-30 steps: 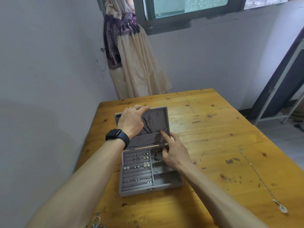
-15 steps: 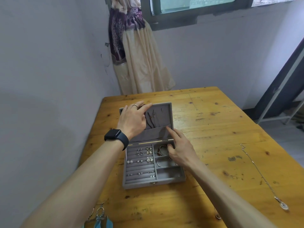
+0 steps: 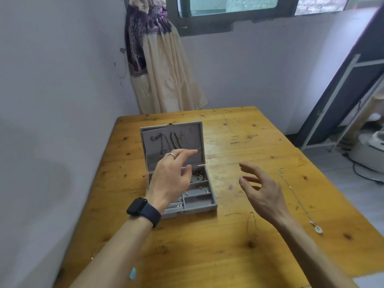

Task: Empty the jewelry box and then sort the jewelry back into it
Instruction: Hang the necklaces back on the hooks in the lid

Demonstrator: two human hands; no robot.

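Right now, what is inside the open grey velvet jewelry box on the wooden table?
Dark necklaces hang in the raised lid of the grey velvet jewelry box; a reddish bracelet and small pieces lie in its right compartments. The left hand covers most of the left rows.

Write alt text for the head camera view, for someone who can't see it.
Two open hands hover over a wooden table: the left hand above an open grey jewelry box with jewelry inside, the right hand beside it, holding nothing. A pendant necklace lies on the table at right.
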